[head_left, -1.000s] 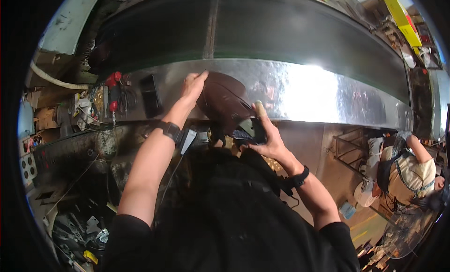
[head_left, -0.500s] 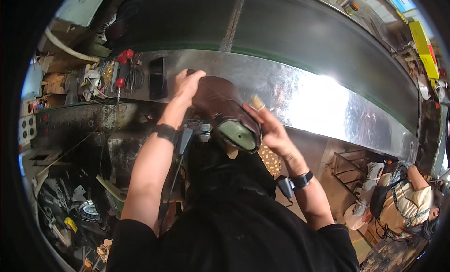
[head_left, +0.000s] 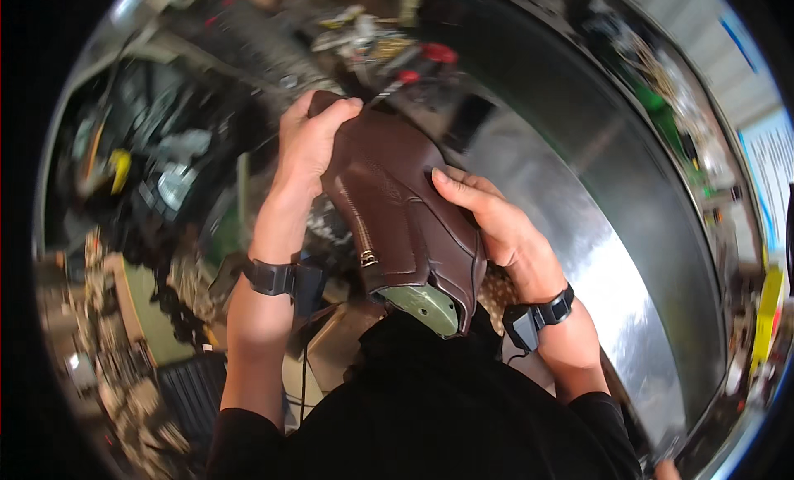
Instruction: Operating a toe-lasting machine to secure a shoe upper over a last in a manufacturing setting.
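Observation:
A dark brown leather boot (head_left: 389,174) is held up in front of my chest, its zip (head_left: 357,219) side turned toward me. Its open top faces me and shows a green last (head_left: 426,306) inside. My left hand (head_left: 306,145) grips the far, toe end, thumb laid over the leather. Against the boot's right side, my right hand (head_left: 504,224) presses with the thumb on top; its other fingers are partly hidden behind the boot. Whether those fingers hold anything else cannot be seen.
Beyond the boot runs a dark belt (head_left: 612,141) with a shiny metal ledge (head_left: 637,315) along it. A red-handled tool (head_left: 438,52) and a flat black slab (head_left: 470,120) lie at the far end. Cluttered machinery (head_left: 178,166) stands on the left.
My view has swung left. The boot has come nearer and turned, so its zip side shows. The small tan piece by my right fingers is out of sight, and that thumb now rests on the leather.

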{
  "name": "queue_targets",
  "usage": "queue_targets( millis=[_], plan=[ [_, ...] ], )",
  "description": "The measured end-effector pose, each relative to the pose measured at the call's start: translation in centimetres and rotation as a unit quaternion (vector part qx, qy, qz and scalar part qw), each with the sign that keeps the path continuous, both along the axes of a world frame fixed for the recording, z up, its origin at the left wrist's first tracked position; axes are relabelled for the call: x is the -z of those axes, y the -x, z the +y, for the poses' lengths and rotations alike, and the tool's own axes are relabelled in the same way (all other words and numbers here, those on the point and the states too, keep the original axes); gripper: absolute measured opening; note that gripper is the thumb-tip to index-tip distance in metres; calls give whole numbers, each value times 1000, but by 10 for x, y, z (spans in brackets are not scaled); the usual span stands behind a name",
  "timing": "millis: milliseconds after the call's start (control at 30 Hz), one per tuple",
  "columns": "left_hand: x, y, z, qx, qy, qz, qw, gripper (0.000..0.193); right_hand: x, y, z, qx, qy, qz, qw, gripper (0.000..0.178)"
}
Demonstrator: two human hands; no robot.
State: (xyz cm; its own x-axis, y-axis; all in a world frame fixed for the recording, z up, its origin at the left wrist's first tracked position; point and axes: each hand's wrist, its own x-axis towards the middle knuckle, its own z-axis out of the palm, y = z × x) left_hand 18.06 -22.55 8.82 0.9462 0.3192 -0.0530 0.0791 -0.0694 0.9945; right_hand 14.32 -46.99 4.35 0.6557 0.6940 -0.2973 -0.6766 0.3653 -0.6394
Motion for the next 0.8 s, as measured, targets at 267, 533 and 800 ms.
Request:
queue_targets(
  millis=[267, 533, 800],
  plan=[
    [-50, 134, 194, -198, -3, -29, 980, 20, -32, 48, 213, -98, 98, -262, 955, 42],
    [-55, 174, 317, -245, 257, -29, 934, 37, -30, 85, 334, -23, 103, -281, 954, 25],
    [25, 215, 289, -221, 481, -129, 839, 42, -13, 62, 415, 9, 39, -111, 993, 39]
  ],
)
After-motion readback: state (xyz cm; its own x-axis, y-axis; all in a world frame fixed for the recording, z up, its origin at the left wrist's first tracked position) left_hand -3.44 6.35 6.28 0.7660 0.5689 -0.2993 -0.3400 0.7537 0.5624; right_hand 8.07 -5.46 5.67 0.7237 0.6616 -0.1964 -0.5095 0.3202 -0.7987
